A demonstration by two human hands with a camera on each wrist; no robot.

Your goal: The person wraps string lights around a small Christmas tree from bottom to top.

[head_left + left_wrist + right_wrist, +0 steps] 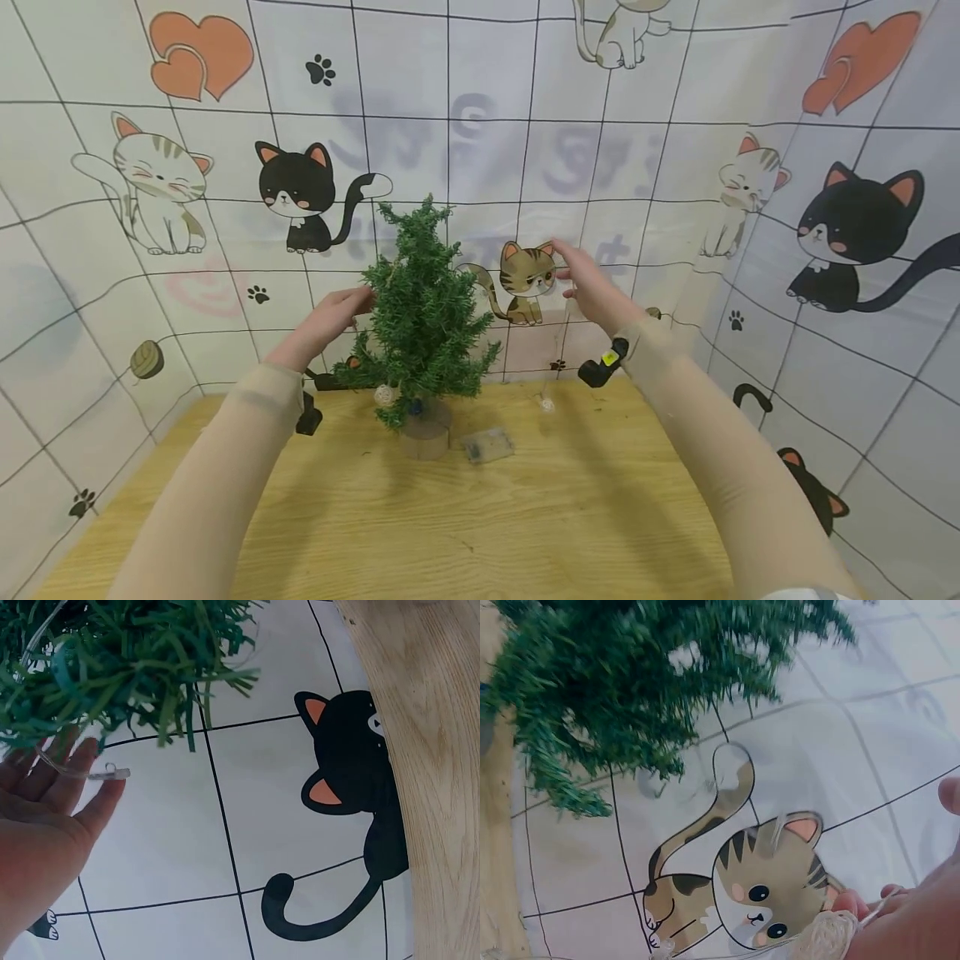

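Observation:
A small green artificial Christmas tree (427, 308) stands upright on a round wooden base (425, 437). My left hand (337, 317) is at its left side, with some fingertips hidden by the branches. In the left wrist view, the clear end of a thin light-string wire (116, 774) lies against the fingertips of that hand, its fingers fairly straight. To the right of the tree, my right hand (592, 287) is raised and holds a thin strand of the string. A white woven ball (829, 937) hangs close beside its fingers. Another white woven ball (384, 394) sits among the lower left branches.
A small clear flat box (489, 446) lies on the wooden table (465, 533) right of the base. One more white woven ball (547, 405) is low near the table's back. A cat-printed cloth (495, 167) walls the back and sides.

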